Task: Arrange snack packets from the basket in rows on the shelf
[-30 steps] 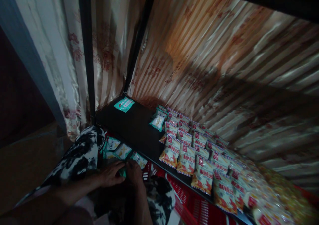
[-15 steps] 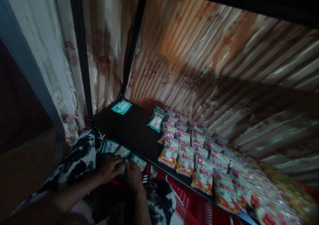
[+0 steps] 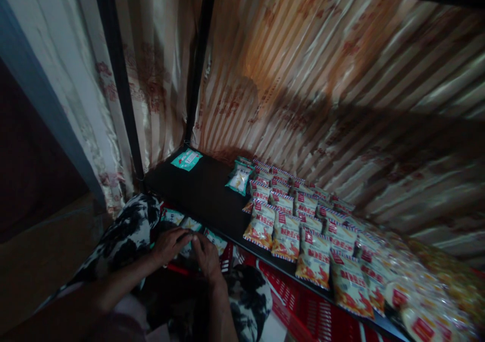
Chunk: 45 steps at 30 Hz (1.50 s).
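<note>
Blk shelf (image 3: 204, 190), red basket (image 3: 306, 311), blk/wht mottled trousers (image 3: 129, 231), teal-&-wht pkts (image 3: 240, 177).

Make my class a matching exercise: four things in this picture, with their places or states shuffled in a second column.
1. Striped curtain
2. Red basket
3. Left hand and right hand
4. Red-lettered packets

A. Close together
B. In rows on the black shelf
C. Hanging behind the shelf
D. Below the shelf's front edge

Pairs: 1-C, 2-D, 3-A, 4-B
</note>
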Each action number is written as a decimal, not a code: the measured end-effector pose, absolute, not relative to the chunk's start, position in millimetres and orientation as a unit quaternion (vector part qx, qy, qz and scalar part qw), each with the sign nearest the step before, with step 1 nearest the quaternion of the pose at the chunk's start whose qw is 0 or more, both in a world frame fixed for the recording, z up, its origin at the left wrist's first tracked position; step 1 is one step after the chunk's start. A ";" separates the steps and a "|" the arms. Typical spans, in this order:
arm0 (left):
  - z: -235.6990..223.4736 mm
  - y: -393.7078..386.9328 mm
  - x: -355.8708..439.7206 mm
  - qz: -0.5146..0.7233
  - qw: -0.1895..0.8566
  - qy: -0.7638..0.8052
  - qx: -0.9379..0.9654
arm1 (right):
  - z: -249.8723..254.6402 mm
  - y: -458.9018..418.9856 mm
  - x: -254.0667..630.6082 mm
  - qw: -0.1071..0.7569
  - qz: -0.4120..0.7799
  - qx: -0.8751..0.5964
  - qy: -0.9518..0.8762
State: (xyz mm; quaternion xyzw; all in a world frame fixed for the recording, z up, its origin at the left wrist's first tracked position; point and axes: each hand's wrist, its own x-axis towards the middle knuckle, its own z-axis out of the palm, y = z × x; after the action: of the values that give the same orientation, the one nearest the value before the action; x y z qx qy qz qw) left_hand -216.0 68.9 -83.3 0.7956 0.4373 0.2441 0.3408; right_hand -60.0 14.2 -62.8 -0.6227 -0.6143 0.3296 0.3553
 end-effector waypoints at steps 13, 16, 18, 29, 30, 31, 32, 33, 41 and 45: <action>-63.0 82.9 -217.9 0.213 0.288 0.502 0.787 | -70.8 15.0 -61.4 0.313 0.318 -0.652 -0.613; -60.6 84.8 -217.8 0.215 0.278 0.508 0.786 | -69.6 15.2 -60.5 0.304 0.316 -0.661 -0.609; -58.4 86.6 -216.9 0.210 0.273 0.518 0.783 | -67.4 15.3 -60.2 0.302 0.317 -0.660 -0.611; -45.6 98.2 -215.9 0.213 0.272 0.511 0.787 | -61.8 15.4 -59.0 0.333 0.303 -0.651 -0.611; -44.0 99.2 -216.9 0.210 0.281 0.498 0.793 | -61.5 15.3 -58.8 0.334 0.303 -0.651 -0.611; -42.0 100.2 -217.8 0.205 0.290 0.485 0.799 | -61.3 15.2 -58.6 0.334 0.302 -0.652 -0.610; -39.6 101.1 -218.6 0.199 0.299 0.475 0.804 | -61.2 15.2 -58.5 0.334 0.300 -0.655 -0.608; -36.9 102.1 -219.1 0.194 0.306 0.469 0.805 | -61.2 15.3 -58.4 0.335 0.298 -0.656 -0.607; -27.5 109.2 -218.8 0.210 0.325 0.477 0.789 | -62.4 17.8 -59.0 0.373 0.305 -0.654 -0.583; -30.6 108.6 -217.3 0.250 0.376 0.475 0.755 | -63.7 18.8 -56.7 0.409 0.323 -0.652 -0.551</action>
State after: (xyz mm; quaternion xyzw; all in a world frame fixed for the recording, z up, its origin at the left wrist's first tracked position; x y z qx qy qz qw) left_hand -217.3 108.6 -30.6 0.7548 0.4755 0.2501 0.3763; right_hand -56.7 18.8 -63.7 -0.6520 -0.5512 0.3227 0.4086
